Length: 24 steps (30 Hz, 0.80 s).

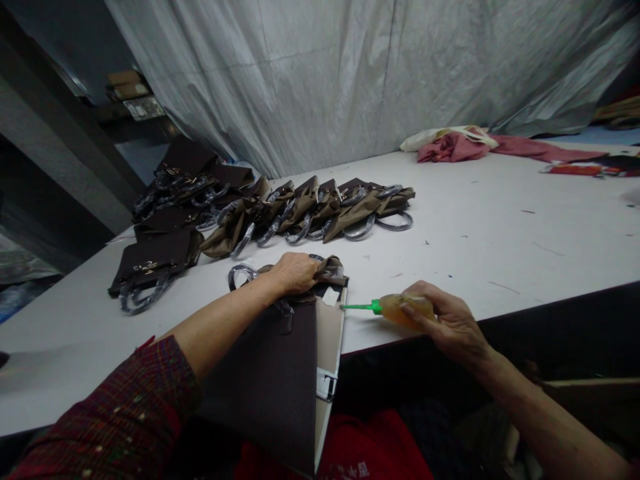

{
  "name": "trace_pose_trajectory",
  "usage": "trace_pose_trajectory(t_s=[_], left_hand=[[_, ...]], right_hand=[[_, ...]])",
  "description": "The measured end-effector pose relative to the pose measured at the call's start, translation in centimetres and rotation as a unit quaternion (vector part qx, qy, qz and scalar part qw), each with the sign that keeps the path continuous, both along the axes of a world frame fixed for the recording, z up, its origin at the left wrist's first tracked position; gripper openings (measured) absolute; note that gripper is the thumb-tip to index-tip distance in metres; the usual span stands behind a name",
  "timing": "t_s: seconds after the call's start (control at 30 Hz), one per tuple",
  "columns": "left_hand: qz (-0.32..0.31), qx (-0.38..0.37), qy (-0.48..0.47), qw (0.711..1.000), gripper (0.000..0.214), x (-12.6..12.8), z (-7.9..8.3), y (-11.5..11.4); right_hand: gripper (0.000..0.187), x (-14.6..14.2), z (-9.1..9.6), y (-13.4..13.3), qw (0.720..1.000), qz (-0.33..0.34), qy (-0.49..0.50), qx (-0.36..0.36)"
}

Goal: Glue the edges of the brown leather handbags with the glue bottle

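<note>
A dark brown handbag [270, 373] lies at the table's front edge, partly over my lap. Its pale inner side panel [329, 333] faces right, with white strips along the edges. My left hand [296, 272] is closed on the bag's bunched brown lining [330, 268] near the top. A handle wrapped in clear plastic [243, 273] loops out beside that hand. In my right hand [450, 320] is a squeeze bottle [406, 311] of amber liquid, held sideways. Its green nozzle [363, 307] points left, the tip at the panel's edge; whether it touches I cannot tell.
Several similar brown bags [300, 207] with wrapped handles lie in a row across the white table [480, 247], and more are piled at the left [155, 260]. Pink cloth [457, 147] lies at the back right. A grey sheet [320, 80] hangs behind the table.
</note>
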<state>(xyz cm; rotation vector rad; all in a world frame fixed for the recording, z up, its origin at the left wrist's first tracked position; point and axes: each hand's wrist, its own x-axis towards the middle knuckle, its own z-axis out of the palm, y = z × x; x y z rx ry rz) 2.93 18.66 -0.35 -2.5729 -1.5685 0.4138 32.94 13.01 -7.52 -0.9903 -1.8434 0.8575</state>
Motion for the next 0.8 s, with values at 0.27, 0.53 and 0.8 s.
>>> trace_pose_trajectory(t_s=[0.27, 0.53, 0.8], left_hand=[[-0.001, 0.007, -0.003, 1.0, 0.038, -0.1, -0.3, 0.1], [-0.001, 0.015, 0.004, 1.0, 0.039, -0.2, -0.5, 0.2], [0.0, 0.017, 0.006, 1.0, 0.04, -0.1, -0.5, 0.2]], right_hand=[[0.022, 0.5, 0.2, -1.6, 0.996, 0.081, -0.04, 0.024], [0.013, 0.4, -0.2, -2.8, 0.995, 0.076, -0.042, 0.043], [0.011, 0.2, 0.2, -3.7, 0.992, 0.106, -0.037, 0.052]])
